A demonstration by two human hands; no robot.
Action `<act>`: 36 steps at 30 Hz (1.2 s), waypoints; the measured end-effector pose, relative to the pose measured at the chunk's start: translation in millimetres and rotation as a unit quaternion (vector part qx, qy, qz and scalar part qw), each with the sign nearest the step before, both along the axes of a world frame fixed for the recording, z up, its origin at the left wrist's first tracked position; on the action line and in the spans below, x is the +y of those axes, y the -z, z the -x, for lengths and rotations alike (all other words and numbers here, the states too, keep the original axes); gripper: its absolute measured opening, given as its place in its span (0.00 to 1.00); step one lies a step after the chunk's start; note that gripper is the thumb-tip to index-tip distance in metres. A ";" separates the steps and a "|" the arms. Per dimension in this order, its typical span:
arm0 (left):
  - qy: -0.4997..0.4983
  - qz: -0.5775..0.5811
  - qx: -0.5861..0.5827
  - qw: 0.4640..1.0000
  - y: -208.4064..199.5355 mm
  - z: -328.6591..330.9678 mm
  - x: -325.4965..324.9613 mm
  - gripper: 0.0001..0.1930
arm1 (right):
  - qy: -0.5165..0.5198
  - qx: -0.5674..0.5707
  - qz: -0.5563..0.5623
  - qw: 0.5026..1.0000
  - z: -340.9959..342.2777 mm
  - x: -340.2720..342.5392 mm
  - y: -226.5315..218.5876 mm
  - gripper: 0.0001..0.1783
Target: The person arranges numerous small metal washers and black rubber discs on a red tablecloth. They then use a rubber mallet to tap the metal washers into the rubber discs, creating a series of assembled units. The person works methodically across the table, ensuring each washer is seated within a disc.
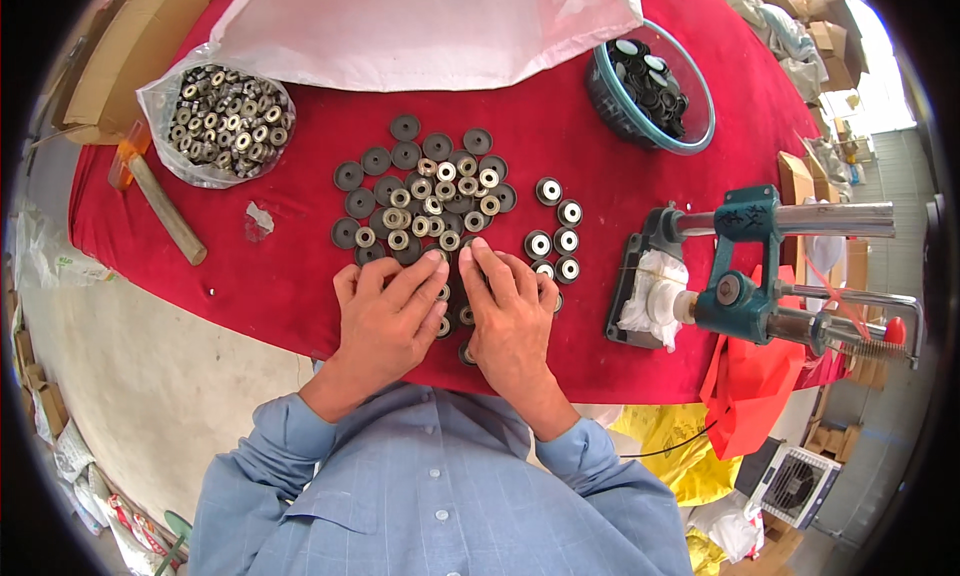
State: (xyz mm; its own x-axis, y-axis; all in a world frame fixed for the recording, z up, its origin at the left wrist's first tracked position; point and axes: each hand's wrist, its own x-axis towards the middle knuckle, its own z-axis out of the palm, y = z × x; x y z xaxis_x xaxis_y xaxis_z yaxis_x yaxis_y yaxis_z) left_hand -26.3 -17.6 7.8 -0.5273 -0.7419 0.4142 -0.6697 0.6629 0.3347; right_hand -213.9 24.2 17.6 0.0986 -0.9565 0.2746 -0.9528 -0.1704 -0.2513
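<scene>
On the red cloth, black round wheel-like discs [375, 160] lie in a loose cluster with small metal ring bearings [421, 189] scattered over them. My left hand [392, 306] is at the cluster's near edge, its fingers curled and their tips bunched among the parts. Close beside it, my right hand [510, 311] has its fingers bent down, with the index fingertip against the dark parts. What either hand pinches is covered by the fingers. Between and under the hands sit several discs with bearings set in them [466, 316]. More of these assembled wheels [567, 241] stand to the right.
A clear bag of bearings [232, 126] stands at the far left, near a wooden-handled hammer [165, 206]. A blue-rimmed bowl of black discs [650, 96] is at the far right. The green lever press [745, 266] stands at right. A white sack [420, 36] covers the far side.
</scene>
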 end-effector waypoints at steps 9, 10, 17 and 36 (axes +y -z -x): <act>0.007 0.010 -0.007 1.000 -1.7 1.2 2.9 0.25 | 0.030 0.044 0.002 0.999 6.2 9.6 1.6 0.36; 0.007 0.008 -0.001 1.000 -0.4 1.5 3.1 0.25 | 0.042 0.043 -0.005 0.998 5.1 11.2 -0.4 0.36; 0.012 -0.008 0.020 1.000 -0.6 0.4 3.2 0.24 | 0.001 -0.066 0.044 0.997 5.3 -22.0 -9.6 0.27; -0.089 0.037 0.091 0.991 2.1 -14.1 -32.3 0.13 | -0.076 -0.128 0.059 0.987 0.5 -54.5 1.1 0.15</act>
